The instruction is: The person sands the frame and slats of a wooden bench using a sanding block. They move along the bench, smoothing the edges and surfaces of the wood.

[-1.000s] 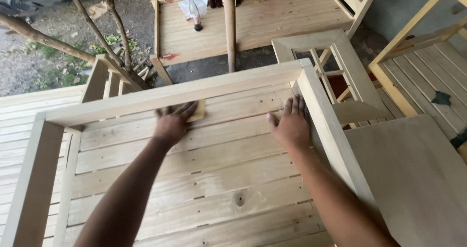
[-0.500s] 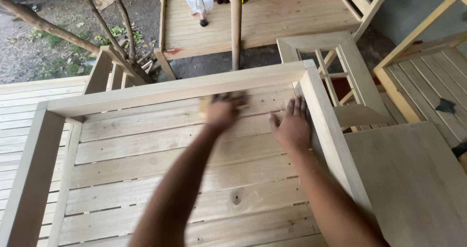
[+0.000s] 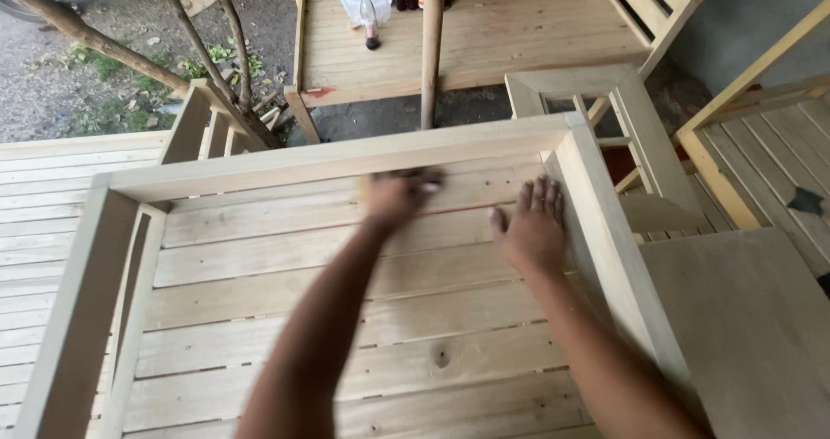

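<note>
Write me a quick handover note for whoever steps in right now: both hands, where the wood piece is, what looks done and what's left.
Left hand: blurred, pressed on the top slat just under the frame rail; something seems to lie under it, cannot tell what.
Right hand: flat, open, bracing on the slats beside the right side rail.
Slatted panel: lies flat in front.
Done: cannot tell which slats are finished.
Left: probably the lower slats; check by touch.

My left hand (image 3: 399, 195) has slid rightward along the slats (image 3: 346, 240) under the top rail (image 3: 346, 158), from mid-panel toward my right hand (image 3: 532, 227); it shows blurred now.
</note>
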The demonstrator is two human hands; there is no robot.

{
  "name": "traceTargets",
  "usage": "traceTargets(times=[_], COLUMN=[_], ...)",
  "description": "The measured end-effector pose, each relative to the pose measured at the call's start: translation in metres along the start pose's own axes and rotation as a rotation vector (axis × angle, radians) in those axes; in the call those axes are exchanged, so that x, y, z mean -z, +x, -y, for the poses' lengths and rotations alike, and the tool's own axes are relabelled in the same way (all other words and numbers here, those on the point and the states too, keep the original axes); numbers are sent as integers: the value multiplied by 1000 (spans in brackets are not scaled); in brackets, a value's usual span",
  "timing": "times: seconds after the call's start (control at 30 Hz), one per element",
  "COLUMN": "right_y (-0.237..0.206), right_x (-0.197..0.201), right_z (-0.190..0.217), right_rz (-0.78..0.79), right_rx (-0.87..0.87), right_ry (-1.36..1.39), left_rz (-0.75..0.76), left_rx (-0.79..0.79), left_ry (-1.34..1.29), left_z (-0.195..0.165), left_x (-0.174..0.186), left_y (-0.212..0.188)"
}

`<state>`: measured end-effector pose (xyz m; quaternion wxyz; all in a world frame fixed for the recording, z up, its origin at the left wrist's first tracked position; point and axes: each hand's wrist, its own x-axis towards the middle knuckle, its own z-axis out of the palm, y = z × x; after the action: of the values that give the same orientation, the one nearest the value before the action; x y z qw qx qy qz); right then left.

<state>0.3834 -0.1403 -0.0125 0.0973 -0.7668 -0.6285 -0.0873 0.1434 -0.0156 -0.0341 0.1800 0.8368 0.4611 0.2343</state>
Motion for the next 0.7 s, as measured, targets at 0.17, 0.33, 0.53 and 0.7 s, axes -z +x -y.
traceTargets(times=[0.17,0.33,0.53,0.7], right_y=[1,-5,2,-3], right_x=[-6,-14,-25,-22], right_z=[-18,-34,-42,-25], right_rz=[-75,-74,-84,-114], right_rx=[20,34,30,4], right_ry=[62,102,78,-15], left_rz=[102,151,-94,-255], left_rx=[21,-7,112,295], left_ry=[287,113,310,347], left_z=[-90,-24,115,164], left_x=[-68,-18,124,155], left_y=[63,14,-108,-144])
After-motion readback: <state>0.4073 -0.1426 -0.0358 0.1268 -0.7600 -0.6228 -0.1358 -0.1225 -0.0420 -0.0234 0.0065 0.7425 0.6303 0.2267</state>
